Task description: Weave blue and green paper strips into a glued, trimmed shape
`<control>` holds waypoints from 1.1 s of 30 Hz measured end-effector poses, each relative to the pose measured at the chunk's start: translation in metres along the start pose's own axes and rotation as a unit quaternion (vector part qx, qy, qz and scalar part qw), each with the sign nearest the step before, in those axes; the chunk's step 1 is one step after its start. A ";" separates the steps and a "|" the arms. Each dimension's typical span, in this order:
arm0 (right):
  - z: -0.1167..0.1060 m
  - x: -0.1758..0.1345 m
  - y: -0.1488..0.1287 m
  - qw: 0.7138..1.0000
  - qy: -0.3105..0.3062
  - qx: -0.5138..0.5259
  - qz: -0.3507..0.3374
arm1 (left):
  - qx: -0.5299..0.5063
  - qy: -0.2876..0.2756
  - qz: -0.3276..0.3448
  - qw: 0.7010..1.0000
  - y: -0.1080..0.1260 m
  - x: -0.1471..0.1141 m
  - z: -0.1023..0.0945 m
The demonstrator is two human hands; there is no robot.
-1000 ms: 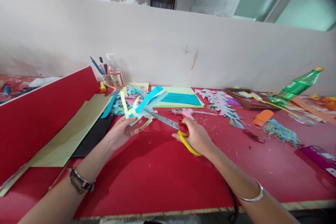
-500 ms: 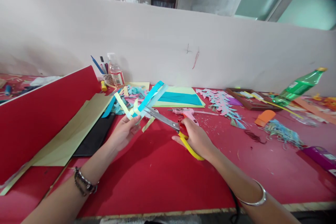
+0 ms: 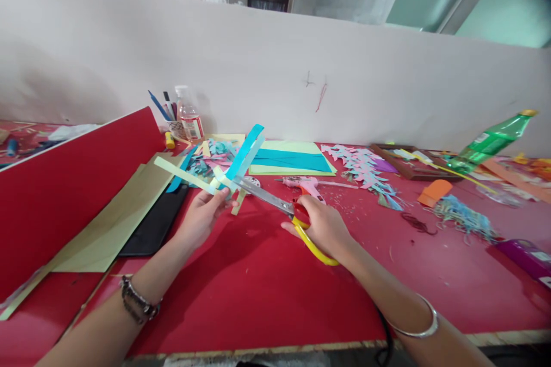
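Above the red table, my left hand (image 3: 205, 213) pinches a woven piece of blue and pale yellow paper strips (image 3: 241, 157). One yellow strip sticks out to the left, a short one hangs below, and the blue strips point up and away. My right hand (image 3: 323, 226) is wrapped round the red and yellow handles of a pair of scissors (image 3: 271, 200). The scissor blades point left and their tips meet the paper strips beside my left fingertips. Whether the blades are fully closed on the paper I cannot tell.
Behind the scissors lies a pink glue gun (image 3: 303, 185). Blue and yellow paper sheets (image 3: 293, 160) and a heap of paper scraps (image 3: 210, 159) are at the back. A green bottle (image 3: 493, 143) leans at the right. A red board (image 3: 81, 189) stands left.
The free yellow strip has swung out to the left and lies lower. The blue strips have tipped slightly left. The scissor blades look closer together at the paper.
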State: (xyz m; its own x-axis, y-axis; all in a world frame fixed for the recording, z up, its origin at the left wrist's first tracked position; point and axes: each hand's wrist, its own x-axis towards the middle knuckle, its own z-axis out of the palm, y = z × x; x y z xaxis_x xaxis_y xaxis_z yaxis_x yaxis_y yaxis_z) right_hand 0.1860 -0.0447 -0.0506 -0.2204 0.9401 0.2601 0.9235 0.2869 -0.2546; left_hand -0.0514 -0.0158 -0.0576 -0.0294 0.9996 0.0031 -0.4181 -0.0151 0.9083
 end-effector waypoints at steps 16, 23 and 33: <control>-0.003 0.000 0.001 1.000 0.017 -0.016 0.005 | 0.171 0.027 0.100 0.980 -0.003 -0.002 -0.001; -0.004 0.000 0.001 1.000 -0.001 -0.013 -0.006 | 0.232 0.019 0.111 0.966 0.004 -0.006 0.005; -0.001 0.001 0.005 0.999 0.015 -0.015 -0.024 | 0.277 -0.034 0.108 0.954 -0.004 -0.004 -0.002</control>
State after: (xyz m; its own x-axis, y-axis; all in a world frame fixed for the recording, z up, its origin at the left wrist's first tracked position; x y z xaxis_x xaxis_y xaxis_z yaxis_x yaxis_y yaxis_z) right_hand 0.1903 -0.0426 -0.0509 -0.2561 0.9190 0.2998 0.9210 0.3262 -0.2131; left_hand -0.0516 -0.0194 -0.0622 0.0057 0.9745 0.2245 0.1351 -0.2232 0.9654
